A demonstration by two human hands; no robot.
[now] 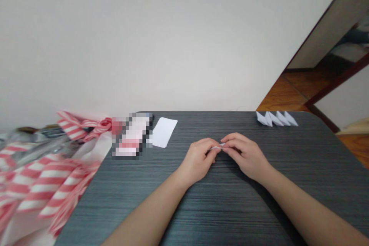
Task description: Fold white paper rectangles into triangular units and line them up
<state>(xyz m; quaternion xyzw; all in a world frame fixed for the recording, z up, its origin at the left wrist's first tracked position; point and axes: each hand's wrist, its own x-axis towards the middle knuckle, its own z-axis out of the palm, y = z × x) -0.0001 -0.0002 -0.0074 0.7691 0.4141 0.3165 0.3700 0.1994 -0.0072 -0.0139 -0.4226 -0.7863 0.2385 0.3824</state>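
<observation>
Between both hands, just above the table, is a small piece of folded white paper (220,146). The fingertips of my left hand (200,157) pinch its left end. My right hand (245,153) pinches the other end between thumb and fingers. Most of the paper is hidden behind the fingers, so its folded shape cannot be made out. Left of my hands lies flat white paper (165,132). Several folded white paper pieces (277,119) stand in a zigzag row at the far right of the table.
The dark wood-grain table (190,215) meets a white wall (184,38) at its back edge. A blurred-out phone-like object (134,134) lies at the back left. Red-and-white striped bags (49,180) crowd the left side. Wooden floor (281,92) shows at the right.
</observation>
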